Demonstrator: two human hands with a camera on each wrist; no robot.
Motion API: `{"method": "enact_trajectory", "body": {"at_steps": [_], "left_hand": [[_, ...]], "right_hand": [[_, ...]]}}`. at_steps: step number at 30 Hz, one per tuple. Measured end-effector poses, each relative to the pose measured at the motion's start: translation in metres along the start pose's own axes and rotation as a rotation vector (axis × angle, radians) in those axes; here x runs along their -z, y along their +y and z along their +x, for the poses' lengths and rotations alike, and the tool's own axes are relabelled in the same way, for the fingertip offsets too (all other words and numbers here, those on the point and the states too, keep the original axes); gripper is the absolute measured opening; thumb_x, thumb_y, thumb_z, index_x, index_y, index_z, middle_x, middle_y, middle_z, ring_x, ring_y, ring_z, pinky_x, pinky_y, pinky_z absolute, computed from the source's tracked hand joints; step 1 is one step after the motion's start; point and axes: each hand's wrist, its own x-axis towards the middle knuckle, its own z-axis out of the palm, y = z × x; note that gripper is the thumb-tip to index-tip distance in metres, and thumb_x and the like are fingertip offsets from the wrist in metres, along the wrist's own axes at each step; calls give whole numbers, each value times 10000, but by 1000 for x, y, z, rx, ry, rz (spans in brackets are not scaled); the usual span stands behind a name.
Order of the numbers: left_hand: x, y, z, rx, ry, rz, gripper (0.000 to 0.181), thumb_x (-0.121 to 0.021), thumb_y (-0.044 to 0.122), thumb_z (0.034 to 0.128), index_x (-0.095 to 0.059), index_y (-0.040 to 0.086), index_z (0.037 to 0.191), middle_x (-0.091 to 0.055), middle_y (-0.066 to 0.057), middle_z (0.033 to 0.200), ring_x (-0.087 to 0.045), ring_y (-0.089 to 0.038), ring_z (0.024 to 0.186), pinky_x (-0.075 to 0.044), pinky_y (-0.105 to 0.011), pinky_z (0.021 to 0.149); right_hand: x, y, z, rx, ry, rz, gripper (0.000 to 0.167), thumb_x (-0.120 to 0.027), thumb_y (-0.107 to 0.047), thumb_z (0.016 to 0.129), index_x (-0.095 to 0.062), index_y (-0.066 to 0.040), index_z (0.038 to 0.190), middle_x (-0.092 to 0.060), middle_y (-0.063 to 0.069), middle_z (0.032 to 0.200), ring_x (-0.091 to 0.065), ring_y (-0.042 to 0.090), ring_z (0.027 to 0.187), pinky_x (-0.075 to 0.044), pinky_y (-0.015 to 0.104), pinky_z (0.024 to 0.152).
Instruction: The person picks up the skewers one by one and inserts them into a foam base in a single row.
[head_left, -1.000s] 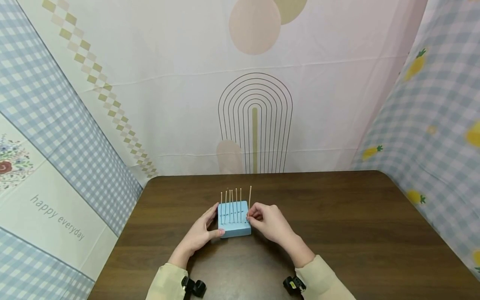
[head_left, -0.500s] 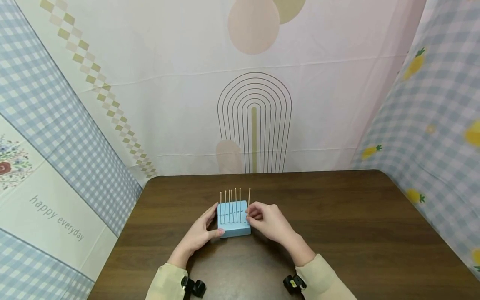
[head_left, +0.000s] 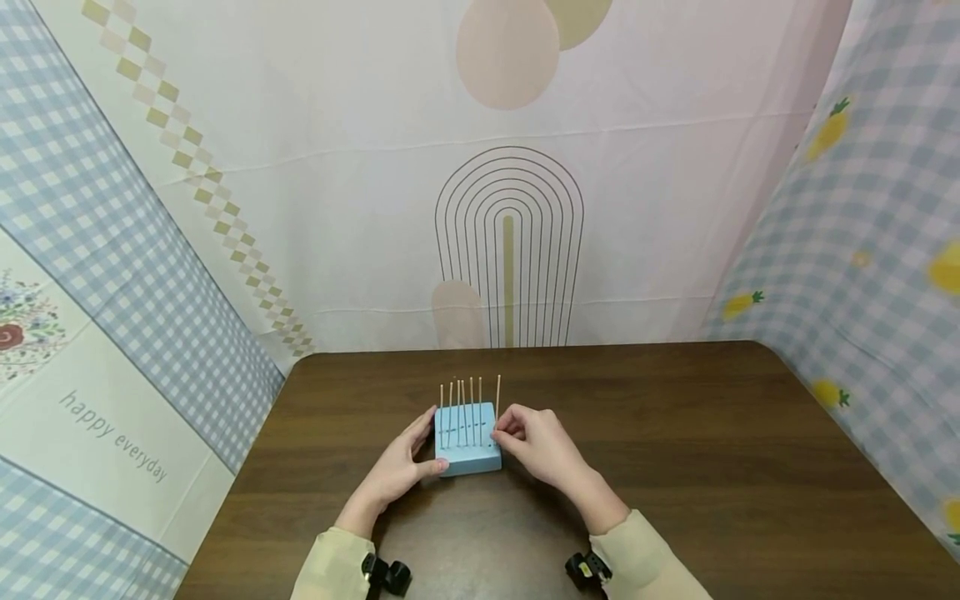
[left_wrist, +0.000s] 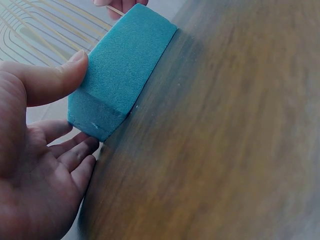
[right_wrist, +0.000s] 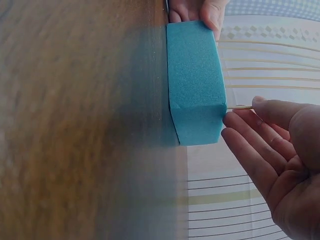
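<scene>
A light blue foam block (head_left: 470, 460) lies on the table, with several thin wooden sticks (head_left: 480, 408) standing upright in its top. My left hand (head_left: 399, 467) holds the block at its left side; in the left wrist view the thumb (left_wrist: 75, 70) presses the top edge and the fingers lie along the side. At the right end, my right hand (head_left: 542, 443) pinches one more stick (head_left: 498, 396) between thumb and fingers. In the right wrist view this stick (right_wrist: 237, 107) meets the top of the block close to its edge. Whether its tip is inside a hole is hidden.
The dark wooden table (head_left: 637, 400) extends on all sides of the block. A patterned white cloth (head_left: 375, 208) hangs behind it, and blue checked cloths (head_left: 825, 317) hang at both sides. A small black camera (head_left: 386, 573) sits on each wrist.
The stick in my right hand stands very slightly lower than a second ago. My left hand keeps its hold on the block, and the other sticks stay in place.
</scene>
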Motion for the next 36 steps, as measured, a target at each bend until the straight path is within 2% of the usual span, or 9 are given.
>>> {"method": "enact_trajectory", "body": {"at_steps": [8, 16, 24, 36], "left_hand": [[0, -1, 0, -16, -5, 5, 968, -850, 103, 915, -279, 34, 1693, -241, -216, 1742, -277, -422, 1580, -247, -580, 1258], [0, -1, 0, -11, -8, -7, 968, -847, 99, 916, -277, 49, 1697, -236, -208, 1745, -277, -423, 1581, -243, -572, 1263], [0, 2, -1, -7, -3, -21, 964, -844, 85, 917, -278, 56, 1697, -231, -199, 1749, -272, -409, 1586, -241, -562, 1268], [0, 6, -2, 1, 13, -42, 959, -854, 60, 892, -315, 53, 1687, -259, -210, 1737, -301, -416, 1574, -258, -554, 1266]], "right_hand": [[0, 0, -1, 29, -14, -55, 67, -789, -144, 996, -746, -178, 958, -731, -111, 873, -651, 26, 768, -578, 246, 713], [1, -2, -1, 49, -20, -67, 43, -789, -133, 994, -757, -150, 970, -736, -92, 879, -643, 37, 769, -578, 260, 713], [1, -3, -1, 40, -23, -85, 40, -781, -159, 1004, -761, -166, 970, -735, -109, 883, -661, 23, 793, -589, 263, 743], [2, -1, -1, 46, -44, -29, 80, -770, -139, 1003, -776, -125, 1082, -775, -70, 963, -729, 52, 877, -610, 255, 789]]}}
